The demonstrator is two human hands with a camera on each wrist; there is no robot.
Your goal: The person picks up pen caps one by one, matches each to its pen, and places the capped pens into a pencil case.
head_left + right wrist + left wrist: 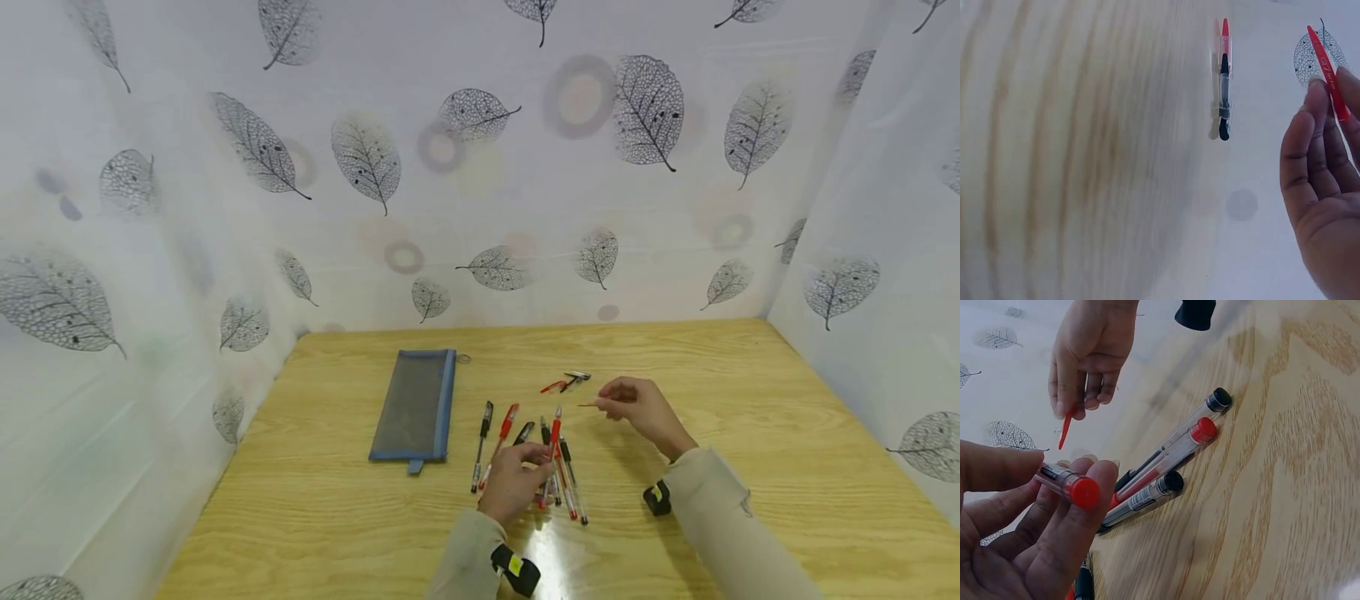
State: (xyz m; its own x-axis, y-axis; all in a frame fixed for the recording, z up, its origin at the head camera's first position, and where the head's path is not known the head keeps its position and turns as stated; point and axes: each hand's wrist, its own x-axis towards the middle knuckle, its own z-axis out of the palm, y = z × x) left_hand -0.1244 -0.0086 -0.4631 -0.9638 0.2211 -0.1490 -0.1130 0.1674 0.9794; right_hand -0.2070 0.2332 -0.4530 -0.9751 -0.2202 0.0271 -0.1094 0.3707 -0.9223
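Two hands, both occupied, on my feed. The left hand (513, 485), half curled, pinches a red pen (556, 430) above the loose pens (1166, 459); the right hand (643, 410), thumb against fingertips, pinches a slim red piece (1325, 66), likely a cap, well apart from it. Risk, in my judgement: a light pinch could let the red piece slip, and a low left hand could knock the loose pens, setting them rolling. Surface: wood-grain table (300, 521), bearing other caps (1224, 87) and a pouch (411, 408). Room: white leaf-print sheeting (517, 208) on three sides.
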